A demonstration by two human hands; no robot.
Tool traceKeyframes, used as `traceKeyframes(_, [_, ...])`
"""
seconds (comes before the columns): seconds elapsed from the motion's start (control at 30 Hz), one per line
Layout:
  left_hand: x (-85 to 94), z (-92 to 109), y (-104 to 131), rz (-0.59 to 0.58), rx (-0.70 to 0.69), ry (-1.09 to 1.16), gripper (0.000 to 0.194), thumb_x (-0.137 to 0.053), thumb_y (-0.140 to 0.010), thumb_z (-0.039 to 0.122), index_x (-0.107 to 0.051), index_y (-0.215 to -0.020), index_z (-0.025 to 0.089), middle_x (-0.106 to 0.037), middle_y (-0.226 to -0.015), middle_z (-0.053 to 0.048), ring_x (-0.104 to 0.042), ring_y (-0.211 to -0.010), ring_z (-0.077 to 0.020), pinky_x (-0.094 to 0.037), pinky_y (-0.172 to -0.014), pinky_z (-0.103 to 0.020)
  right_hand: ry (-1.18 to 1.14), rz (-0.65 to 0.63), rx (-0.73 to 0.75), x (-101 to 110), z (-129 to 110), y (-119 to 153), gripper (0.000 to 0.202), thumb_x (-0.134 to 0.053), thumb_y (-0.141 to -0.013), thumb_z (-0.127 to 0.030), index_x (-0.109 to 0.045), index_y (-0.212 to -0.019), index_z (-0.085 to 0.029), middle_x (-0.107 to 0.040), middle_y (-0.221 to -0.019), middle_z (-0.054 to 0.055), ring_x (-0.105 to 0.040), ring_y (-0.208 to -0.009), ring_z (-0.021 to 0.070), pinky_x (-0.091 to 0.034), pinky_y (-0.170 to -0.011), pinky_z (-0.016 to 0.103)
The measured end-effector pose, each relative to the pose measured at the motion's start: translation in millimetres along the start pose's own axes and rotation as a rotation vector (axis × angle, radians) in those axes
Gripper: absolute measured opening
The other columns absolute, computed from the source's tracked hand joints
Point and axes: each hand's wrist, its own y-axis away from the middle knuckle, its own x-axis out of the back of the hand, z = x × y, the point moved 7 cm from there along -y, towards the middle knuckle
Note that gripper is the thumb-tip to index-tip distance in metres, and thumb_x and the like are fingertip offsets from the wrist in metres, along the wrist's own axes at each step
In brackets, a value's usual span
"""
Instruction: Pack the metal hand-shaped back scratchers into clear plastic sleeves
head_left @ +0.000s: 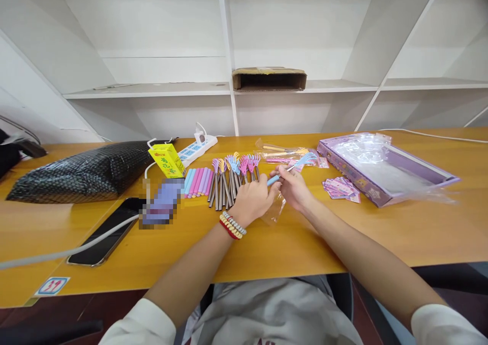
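Both my hands are closed on one blue back scratcher [305, 159] above the table. My left hand [252, 198], with beaded bracelets at its wrist, grips the light blue handle. Around the metal rod nearer the claw head, my right hand [294, 188] is pinched, and the claw points away to the right. Beneath my hands lies a clear plastic bag [275, 210]. Just left of them are several claw heads on metal rods [224, 188] in pink, purple, blue and yellow. Beside these sits a row of blue, pink and purple handles [199, 182].
Bagged back scratchers [284, 151] lie behind my hands. To the right are small printed cards [340, 189] and a purple box [354, 174] with clear plastic. Leftward stand a yellow drink carton [166, 161], power strip [197, 151], phone [109, 231], cable [95, 241] and black bubble-wrapped package [82, 173].
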Motion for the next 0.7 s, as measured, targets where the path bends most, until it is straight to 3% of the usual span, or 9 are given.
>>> traceKeyframes(0.07, [-0.2,0,0,-0.017,-0.001,0.029,0.047,-0.017,-0.092,0.048,-0.046,-0.106,0.015,-0.065,-0.079,-0.009,-0.064,-0.068,-0.0251,-0.043,-0.058,-0.033,-0.129,-0.035,-0.091,-10,0,-1,0.032,-0.073,-0.062,-0.041,-0.053,-0.075,-0.020,-0.058,-0.071,0.000,-0.056,-0.067,0.0119,-0.044,-0.060,0.025])
traceKeyframes(0.17, [-2.4,0,-4,-0.007,-0.026,0.094,0.038,-0.019,-0.094,0.037,-0.043,-0.115,0.017,-0.064,-0.089,-0.009,-0.063,-0.075,-0.0233,-0.044,-0.063,-0.033,-0.240,-0.036,-0.102,-23,-12,-5,0.032,-0.074,-0.060,-0.032,-0.045,-0.061,-0.019,-0.051,-0.058,-0.003,-0.055,-0.062,0.0111,-0.045,-0.060,0.026])
traceKeyframes(0.33, [-11.0,6,-14,0.009,-0.059,0.261,0.022,-0.032,-0.089,0.020,-0.051,-0.097,0.015,-0.060,-0.095,-0.011,-0.059,-0.087,-0.0214,-0.044,-0.074,-0.033,-0.360,0.107,-0.026,-14,-17,-16,0.052,-0.070,-0.053,-0.008,-0.020,-0.055,-0.019,-0.022,-0.039,-0.011,-0.027,-0.037,0.0040,-0.041,-0.049,0.022])
traceKeyframes(0.5, [-16.8,23,-10,-0.072,-0.148,0.397,0.021,-0.045,-0.084,0.032,-0.048,-0.097,0.016,-0.058,-0.094,-0.009,-0.057,-0.088,-0.0220,-0.045,-0.074,-0.034,-0.400,0.172,-0.021,3,-11,-17,0.059,-0.067,-0.054,-0.006,-0.008,-0.058,-0.018,-0.015,-0.035,-0.012,-0.015,-0.032,0.0033,-0.027,-0.035,0.020])
traceKeyframes(0.7, [-12.4,24,-8,-0.137,-0.227,0.390,0.028,-0.045,-0.085,0.043,-0.048,-0.096,0.017,-0.058,-0.093,-0.008,-0.058,-0.085,-0.0218,-0.044,-0.069,-0.032,-0.397,0.215,0.032,7,-19,-11,0.060,-0.064,-0.055,-0.003,-0.006,-0.059,-0.018,-0.015,-0.033,-0.012,-0.013,-0.029,0.0028,-0.020,-0.032,0.020])
